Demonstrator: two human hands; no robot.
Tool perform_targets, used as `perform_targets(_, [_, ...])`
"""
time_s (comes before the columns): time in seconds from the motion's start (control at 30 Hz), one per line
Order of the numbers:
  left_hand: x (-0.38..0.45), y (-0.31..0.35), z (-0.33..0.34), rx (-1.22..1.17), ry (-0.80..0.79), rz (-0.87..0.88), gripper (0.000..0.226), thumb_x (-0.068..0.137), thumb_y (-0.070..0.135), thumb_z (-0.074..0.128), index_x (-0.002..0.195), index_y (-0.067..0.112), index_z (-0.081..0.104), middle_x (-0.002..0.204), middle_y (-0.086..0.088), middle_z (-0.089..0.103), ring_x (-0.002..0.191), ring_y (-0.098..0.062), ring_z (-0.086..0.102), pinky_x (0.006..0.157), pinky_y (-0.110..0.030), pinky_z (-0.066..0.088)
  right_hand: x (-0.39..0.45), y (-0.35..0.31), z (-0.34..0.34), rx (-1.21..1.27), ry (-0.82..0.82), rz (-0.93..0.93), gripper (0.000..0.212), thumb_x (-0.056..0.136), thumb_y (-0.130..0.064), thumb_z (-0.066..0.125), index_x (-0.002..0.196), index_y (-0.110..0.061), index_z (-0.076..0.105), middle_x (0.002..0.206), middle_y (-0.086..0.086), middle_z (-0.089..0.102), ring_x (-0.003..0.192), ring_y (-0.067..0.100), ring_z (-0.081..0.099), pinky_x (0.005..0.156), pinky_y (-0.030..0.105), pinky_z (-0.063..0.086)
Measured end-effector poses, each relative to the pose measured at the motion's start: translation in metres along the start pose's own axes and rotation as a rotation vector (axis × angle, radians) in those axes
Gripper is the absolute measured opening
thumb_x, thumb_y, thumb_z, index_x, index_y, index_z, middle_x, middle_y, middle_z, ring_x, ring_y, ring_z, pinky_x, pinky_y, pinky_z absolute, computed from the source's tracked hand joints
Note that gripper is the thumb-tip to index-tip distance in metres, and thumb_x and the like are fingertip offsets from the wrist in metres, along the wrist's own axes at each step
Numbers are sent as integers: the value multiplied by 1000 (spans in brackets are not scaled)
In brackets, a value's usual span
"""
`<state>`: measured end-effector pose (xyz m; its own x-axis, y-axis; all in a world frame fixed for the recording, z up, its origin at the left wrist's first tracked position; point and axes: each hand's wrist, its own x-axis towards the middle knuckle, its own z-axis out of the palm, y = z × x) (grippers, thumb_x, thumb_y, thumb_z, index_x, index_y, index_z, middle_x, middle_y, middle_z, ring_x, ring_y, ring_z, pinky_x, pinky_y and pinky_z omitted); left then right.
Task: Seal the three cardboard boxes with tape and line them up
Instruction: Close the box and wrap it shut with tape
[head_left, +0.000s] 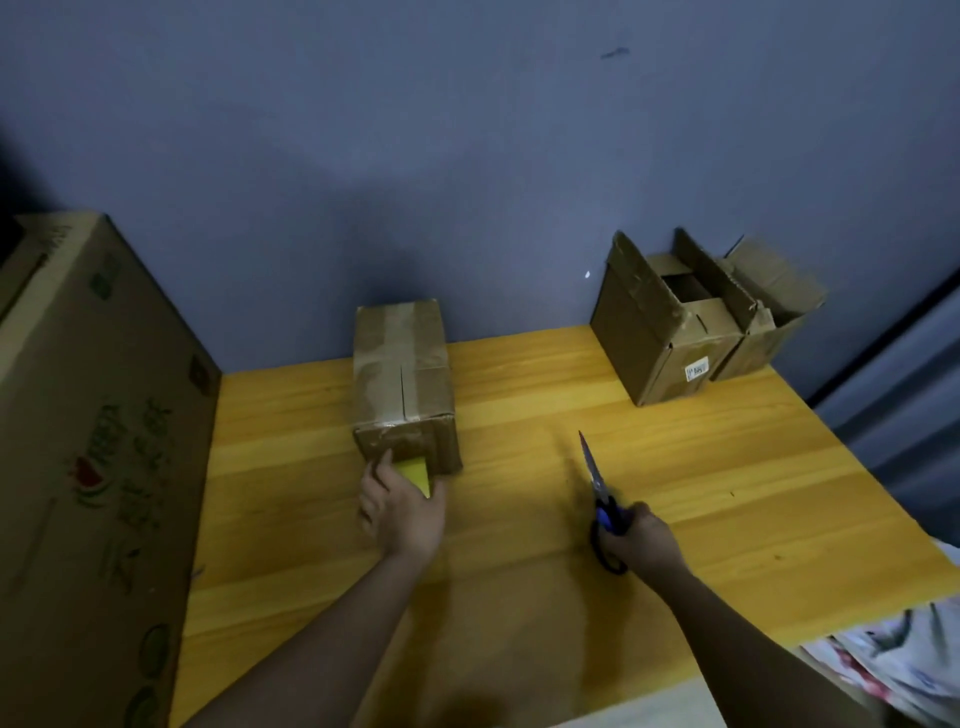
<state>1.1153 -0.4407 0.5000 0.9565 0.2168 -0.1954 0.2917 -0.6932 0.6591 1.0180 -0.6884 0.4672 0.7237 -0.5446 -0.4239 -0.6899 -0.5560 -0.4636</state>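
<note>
Taped box (402, 374): standing mid-surface (675, 467); my left hand (402, 506) is gripping a tape roll (415, 475) against its near end, my right hand (641, 538) is gripping scissors (597, 486); two open boxes (691, 317) are sitting far right

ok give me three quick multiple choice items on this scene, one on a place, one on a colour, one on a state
1. Where do the two open cardboard boxes stand?
A. far right of the table, by the wall
B. near left corner
C. on the floor

2. What colour are the handles of the scissors?
A. red
B. blue and black
C. white

3. What state is the middle cardboard box in?
A. flattened
B. flaps standing up
C. flaps closed, tape across the top

Answers:
1 A, they sit at the far right of the wooden table against the wall.
2 B, blue and black show above the right hand.
3 C, its flaps lie flat under tape, while the left hand holds a yellow tape roll at its near end.
</note>
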Motion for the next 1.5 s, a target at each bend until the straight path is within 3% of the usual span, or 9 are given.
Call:
perform_targets(0.1, [1, 4, -3, -107, -34, -67, 76, 87, 38, 62, 146, 12, 22, 148, -14, 25, 135, -33, 28, 109, -43, 27, 6, -41, -5, 132, -128, -158, 37, 84, -29, 72, 103, -4, 52, 94, 10, 63, 93, 30, 63, 72, 35, 47])
perform_targets(0.17, [4, 4, -6, -170, -53, -131, 76, 87, 37, 62, 146, 10, 21, 148, -14, 27, 134, -34, 31, 108, -44, 29, 6, -71, -11, 169, -290, -228, 50, 76, -48, 75, 100, -12, 51, 89, 2, 62, 83, 20, 61, 68, 31, 46])
perform_targets(0.23, [10, 4, -10, -215, -64, -214, 76, 86, 39, 63, 143, 6, 26, 144, -16, 33, 131, -35, 37, 106, -44, 33, 5, -95, -20, 81, -431, -286, 62, 66, -68, 71, 97, -18, 50, 85, -2, 58, 75, 14, 55, 67, 27, 41])
perform_targets(0.33, [18, 0, -12, -338, -108, -320, 69, 86, 39, 64, 136, 0, 35, 137, -20, 45, 123, -39, 47, 101, -42, 39, 4, -119, -37, -191, -529, -373, 57, 69, -70, 67, 91, -22, 48, 87, -3, 54, 77, 13, 51, 66, 29, 36])
perform_targets(0.43, [22, -3, -13, -477, -186, -384, 62, 89, 30, 63, 135, -4, 38, 136, -22, 48, 122, -38, 48, 100, -38, 38, 8, -132, -48, -398, -542, -387, 55, 69, -72, 67, 92, -26, 47, 93, -5, 56, 83, 12, 53, 66, 29, 38])
perform_targets(0.6, [22, -7, -13, -511, -319, -419, 46, 97, 20, 52, 133, -5, 39, 133, -19, 48, 122, -36, 47, 93, -34, 38, 22, -155, -47, -470, -543, -415, 56, 69, -73, 65, 93, -26, 46, 96, -2, 56, 87, 16, 53, 68, 30, 38])
perform_targets(0.73, [23, -9, -12, -536, -320, -423, 45, 96, 21, 54, 131, -3, 41, 129, -21, 52, 117, -36, 51, 90, -34, 40, 30, -174, -40, -490, -595, -448, 48, 72, -69, 66, 89, -30, 44, 94, -5, 54, 86, 14, 52, 68, 29, 39])
perform_targets(1.03, [24, -8, -15, -567, -335, -427, 51, 96, 27, 53, 137, 2, 35, 134, -19, 49, 121, -35, 49, 104, -42, 40, 50, -190, -33, -562, -616, -533, 52, 73, -67, 66, 99, -26, 50, 98, -4, 57, 88, 15, 54, 71, 29, 42])
perform_targets(1.5, [26, -9, -15, -533, -375, -438, 48, 98, 26, 50, 135, 3, 33, 131, -20, 49, 118, -36, 50, 99, -39, 42, 59, -189, -46, -632, -593, -620, 58, 68, -71, 67, 99, -24, 51, 93, -3, 62, 79, 13, 55, 64, 29, 39])
